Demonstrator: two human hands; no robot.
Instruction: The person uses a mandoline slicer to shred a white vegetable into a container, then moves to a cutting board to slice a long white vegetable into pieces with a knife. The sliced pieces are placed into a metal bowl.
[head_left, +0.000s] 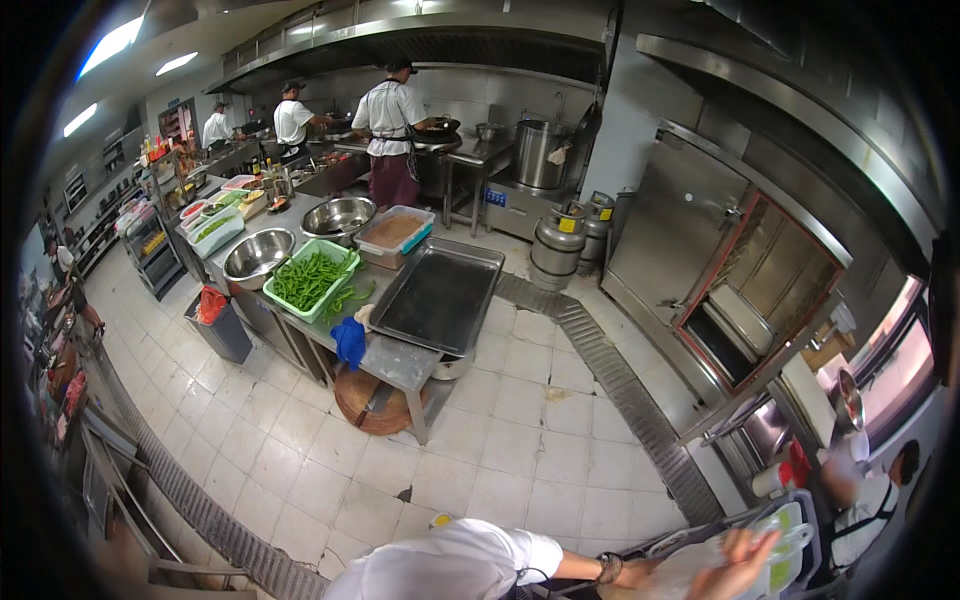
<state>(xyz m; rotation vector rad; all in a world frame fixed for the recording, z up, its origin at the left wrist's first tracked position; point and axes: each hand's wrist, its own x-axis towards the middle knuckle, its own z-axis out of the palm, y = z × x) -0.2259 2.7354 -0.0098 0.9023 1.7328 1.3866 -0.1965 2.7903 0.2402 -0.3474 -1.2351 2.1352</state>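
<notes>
At the lower right, my left hand reaches out from a white sleeve, a dark bracelet at its wrist. Its fingers are hidden by a blurred, whitish thing, possibly a plastic bag, so its grip does not show. Farther right, my right hand is blurred, its fingers bent around crinkled clear plastic. Just beyond the fingers, light green contents show in or under the plastic. A grey bin or crate stands behind, its rim partly visible.
A person stands close at the right. A steel table holds a black tray and a basket of green peppers. A round chopping board with a knife sits below. The steel cabinet has an open compartment. Several cooks work behind.
</notes>
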